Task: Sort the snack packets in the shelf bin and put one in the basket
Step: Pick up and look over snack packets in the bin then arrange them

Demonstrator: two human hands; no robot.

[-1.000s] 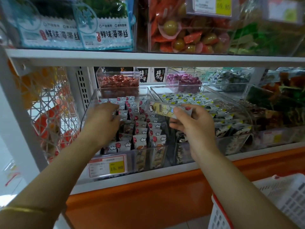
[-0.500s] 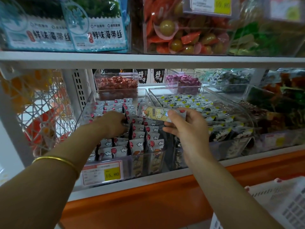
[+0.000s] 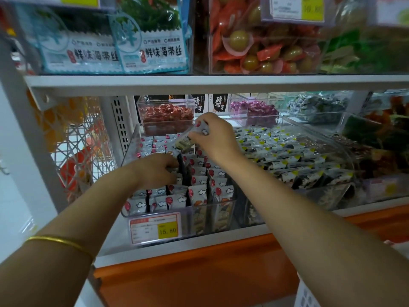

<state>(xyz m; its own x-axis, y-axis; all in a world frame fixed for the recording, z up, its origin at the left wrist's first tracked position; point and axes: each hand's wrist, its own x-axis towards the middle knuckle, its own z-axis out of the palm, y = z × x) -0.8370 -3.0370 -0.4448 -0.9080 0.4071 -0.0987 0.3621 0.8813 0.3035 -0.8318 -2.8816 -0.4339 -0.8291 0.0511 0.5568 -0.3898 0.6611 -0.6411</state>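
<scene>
A clear shelf bin (image 3: 230, 203) holds rows of small white snack packets (image 3: 200, 192) printed with red balloons and clouds. My right hand (image 3: 215, 138) hovers over the back of the bin, pinching one snack packet (image 3: 188, 140) that hangs tilted from my fingers. My left hand (image 3: 156, 170) is down inside the bin's left half, fingers curled among the packets and pressing several of them; what the fingertips hold is hidden. A corner of the white basket (image 3: 306, 294) shows at the bottom right.
A price tag (image 3: 155, 227) reading 15.80 hangs on the bin's front. To the right is a second clear bin (image 3: 345, 151) of black-and-white packets. Small tubs of red (image 3: 166, 114) and purple (image 3: 254, 109) sweets stand behind. A shelf board (image 3: 199, 82) runs close above; a white wire rack (image 3: 77, 147) is at left.
My right hand has carried its packet leftward and back, from over the bin divider to above the balloon-packet rows. My left hand has slid toward the bin's middle. The view has shifted lower.
</scene>
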